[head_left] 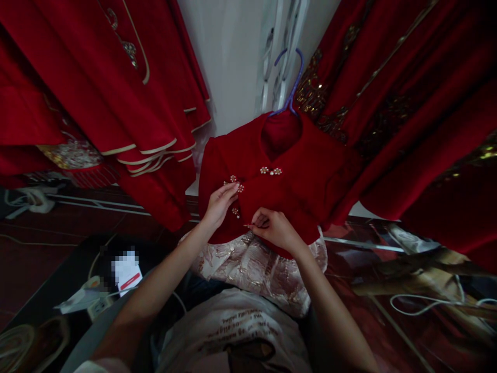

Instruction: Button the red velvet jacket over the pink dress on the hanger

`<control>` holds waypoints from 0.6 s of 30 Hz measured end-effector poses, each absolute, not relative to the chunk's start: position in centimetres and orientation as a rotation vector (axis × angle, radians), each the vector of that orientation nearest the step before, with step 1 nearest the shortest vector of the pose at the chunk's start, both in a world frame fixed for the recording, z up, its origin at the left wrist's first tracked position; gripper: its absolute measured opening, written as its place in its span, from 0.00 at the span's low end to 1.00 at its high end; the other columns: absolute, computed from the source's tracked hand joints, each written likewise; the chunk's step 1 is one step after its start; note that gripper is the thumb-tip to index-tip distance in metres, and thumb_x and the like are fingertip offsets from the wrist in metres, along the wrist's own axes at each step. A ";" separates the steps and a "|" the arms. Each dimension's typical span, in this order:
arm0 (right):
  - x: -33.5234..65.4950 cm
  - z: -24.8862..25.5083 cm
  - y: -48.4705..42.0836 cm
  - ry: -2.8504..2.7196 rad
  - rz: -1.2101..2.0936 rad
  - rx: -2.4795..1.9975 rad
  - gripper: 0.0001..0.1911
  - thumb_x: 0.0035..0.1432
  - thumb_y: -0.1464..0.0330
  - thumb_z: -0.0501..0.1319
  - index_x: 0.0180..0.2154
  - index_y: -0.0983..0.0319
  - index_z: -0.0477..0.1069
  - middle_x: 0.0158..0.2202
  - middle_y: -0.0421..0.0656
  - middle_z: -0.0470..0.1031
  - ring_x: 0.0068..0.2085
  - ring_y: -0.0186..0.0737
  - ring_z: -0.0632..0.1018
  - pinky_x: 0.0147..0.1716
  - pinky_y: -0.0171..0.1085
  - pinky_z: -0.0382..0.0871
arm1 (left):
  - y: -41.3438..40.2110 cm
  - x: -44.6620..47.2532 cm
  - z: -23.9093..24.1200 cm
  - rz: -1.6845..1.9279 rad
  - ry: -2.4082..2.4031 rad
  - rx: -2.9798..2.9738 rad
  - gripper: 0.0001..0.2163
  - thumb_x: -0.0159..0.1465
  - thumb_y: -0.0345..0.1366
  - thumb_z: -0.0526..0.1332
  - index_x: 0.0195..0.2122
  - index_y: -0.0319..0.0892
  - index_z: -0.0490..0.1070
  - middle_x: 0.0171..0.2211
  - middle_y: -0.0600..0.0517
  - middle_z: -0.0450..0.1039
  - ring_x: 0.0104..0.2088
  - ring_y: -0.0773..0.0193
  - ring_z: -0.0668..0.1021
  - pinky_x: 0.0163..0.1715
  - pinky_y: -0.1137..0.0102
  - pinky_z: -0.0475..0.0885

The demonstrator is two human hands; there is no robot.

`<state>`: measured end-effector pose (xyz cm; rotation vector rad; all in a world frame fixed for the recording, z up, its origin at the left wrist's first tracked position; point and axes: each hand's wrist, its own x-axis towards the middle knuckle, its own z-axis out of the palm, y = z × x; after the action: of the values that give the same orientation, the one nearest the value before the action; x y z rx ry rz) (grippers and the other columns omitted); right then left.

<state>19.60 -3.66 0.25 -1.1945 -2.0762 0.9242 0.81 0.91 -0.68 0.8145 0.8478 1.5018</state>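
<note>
A red velvet jacket [306,181] hangs on a purple hanger [290,93] in front of me, with pearl flower clasps [271,170] down its slanted front. My left hand [219,203] pinches the jacket's front edge beside the clasp [234,182] on the left side. My right hand [272,228] is closed low on the jacket front, fingers pinched on something thin I cannot make out. A pale gold brocade skirt [252,269] hangs below the jacket's hem.
Red embroidered garments hang at the left [116,103] and the right [407,114]. A white wall [229,62] lies behind. On the dark floor at the left sit a power strip [91,298] and white cables. More cables [427,303] trail at the right.
</note>
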 end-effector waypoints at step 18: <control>22.7 2.3 -4.0 -2.217 1.101 -1.106 0.04 0.53 0.72 0.62 0.33 0.61 0.71 0.30 0.40 0.78 0.31 0.35 0.78 0.33 0.33 0.72 | 1.1 2.8 5.6 1.399 1.090 2.077 0.11 0.64 0.37 0.60 0.46 0.44 0.74 0.41 0.49 0.75 0.38 0.65 0.75 0.42 0.67 0.70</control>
<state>22.68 -3.96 2.26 -1.1060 -2.2169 1.1006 2.84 1.14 5.58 2.0765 1.0904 1.3989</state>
